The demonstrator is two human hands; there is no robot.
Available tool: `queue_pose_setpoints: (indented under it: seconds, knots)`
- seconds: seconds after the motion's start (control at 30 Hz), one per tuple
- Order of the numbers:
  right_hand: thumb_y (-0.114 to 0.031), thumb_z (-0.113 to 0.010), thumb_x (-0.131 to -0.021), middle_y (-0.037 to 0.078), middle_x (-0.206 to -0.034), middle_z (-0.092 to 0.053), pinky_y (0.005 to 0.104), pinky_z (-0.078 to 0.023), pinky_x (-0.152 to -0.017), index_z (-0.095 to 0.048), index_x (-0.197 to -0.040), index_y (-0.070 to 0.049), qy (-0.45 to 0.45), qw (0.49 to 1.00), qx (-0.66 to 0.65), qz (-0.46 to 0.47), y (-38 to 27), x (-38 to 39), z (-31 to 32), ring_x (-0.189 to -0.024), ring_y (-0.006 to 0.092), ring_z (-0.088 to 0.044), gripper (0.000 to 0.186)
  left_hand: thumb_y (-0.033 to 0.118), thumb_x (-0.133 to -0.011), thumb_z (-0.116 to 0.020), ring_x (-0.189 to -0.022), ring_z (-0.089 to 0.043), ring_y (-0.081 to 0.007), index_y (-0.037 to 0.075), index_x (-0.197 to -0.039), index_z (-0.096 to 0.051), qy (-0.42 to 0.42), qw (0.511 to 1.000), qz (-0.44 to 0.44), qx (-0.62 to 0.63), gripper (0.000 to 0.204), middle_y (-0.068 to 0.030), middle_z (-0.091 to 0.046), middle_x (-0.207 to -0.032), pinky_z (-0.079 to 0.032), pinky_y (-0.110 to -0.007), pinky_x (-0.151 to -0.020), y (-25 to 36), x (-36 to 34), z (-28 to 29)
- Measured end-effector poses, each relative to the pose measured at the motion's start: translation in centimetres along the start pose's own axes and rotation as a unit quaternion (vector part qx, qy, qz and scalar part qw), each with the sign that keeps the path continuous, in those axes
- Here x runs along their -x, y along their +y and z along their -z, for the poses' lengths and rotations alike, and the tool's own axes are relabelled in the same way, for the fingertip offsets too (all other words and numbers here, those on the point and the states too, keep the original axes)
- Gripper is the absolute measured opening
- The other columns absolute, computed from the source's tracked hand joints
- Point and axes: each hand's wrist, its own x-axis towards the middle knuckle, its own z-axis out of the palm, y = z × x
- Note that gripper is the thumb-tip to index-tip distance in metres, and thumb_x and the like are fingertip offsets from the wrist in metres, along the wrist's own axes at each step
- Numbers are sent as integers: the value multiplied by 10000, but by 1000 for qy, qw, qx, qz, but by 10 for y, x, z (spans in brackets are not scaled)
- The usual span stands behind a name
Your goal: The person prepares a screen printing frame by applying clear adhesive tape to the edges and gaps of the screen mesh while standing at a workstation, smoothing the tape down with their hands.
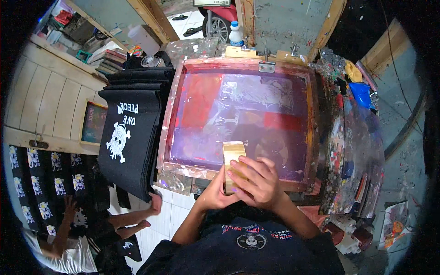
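Note:
A wide roll of golden-brown packing tape (234,150) is held upright above the near edge of a screen-printing frame. My left hand (215,191) grips the roll from its left side and underneath. Across its right face lie the fingers of my right hand (260,183), pressed against the tape. Whether a loose tape end is between them, I cannot tell. Beneath, the wooden-edged screen (192,146) lies flat on the worktable, its mesh purple with red patches and pale designs. A metal hinge clamp (266,67) sits on its far edge.
Left of the screen is a stack of black printed fabric pieces (142,133). A white bottle with a blue cap (235,34) stands behind. To the right are a blue packet (361,95) and a paint-stained surface (357,146). At lower left another person (64,247) sits near printed black cloth.

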Motion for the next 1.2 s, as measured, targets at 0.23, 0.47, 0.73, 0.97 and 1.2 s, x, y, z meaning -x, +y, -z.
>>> queue_pose_setpoints:
  seconds: [0.23,0.47,0.73,0.97,1.2]
  knots:
    - [-485,-756,-788,178,-1320,-611,470,-346,-1075,-595,-1309,-23,-92,980,-101,-142,23,-20,15,-1243,324,-556,715,105,-787,-822,-1216,-530,-186,16,-1434,-386,-59,993,67,-72,786,-123,-542,-1356,-436,-357,-1032,0,17,-2]
    - [-543,-775,-734,192,-1332,-584,467,-352,-1068,-546,-1347,14,-110,981,-113,-117,15,-24,17,-1245,343,-541,860,95,-739,-830,-1260,-528,-224,-3,-1402,-463,-120,978,-19,-171,764,-112,-548,-1365,-422,-375,-1053,-5,16,15]
    - [-575,-624,-881,137,-1330,-606,453,-391,-1036,-604,-1294,-6,-88,994,-4,-61,-35,-8,6,-1262,297,-541,703,240,-665,-866,-1303,-527,-266,-35,-1410,-451,19,966,138,216,896,-171,-556,-1368,-389,-375,-1085,2,36,9]
    - [-522,-700,-853,84,-1272,-656,426,-406,-1006,-708,-1142,-50,-25,998,57,13,-44,4,-7,-1200,253,-594,554,274,-664,-862,-1301,-528,-261,-34,-1411,-452,88,971,102,197,906,-169,-557,-1367,-390,-372,-1083,0,42,-13]
    - [-432,-766,-770,154,-1315,-609,460,-394,-1016,-610,-1263,18,-67,992,-4,-106,-39,-22,6,-1211,293,-568,686,307,-663,-858,-1299,-529,-256,-33,-1412,-454,89,979,62,172,916,-167,-559,-1366,-391,-370,-1081,-2,32,-19]
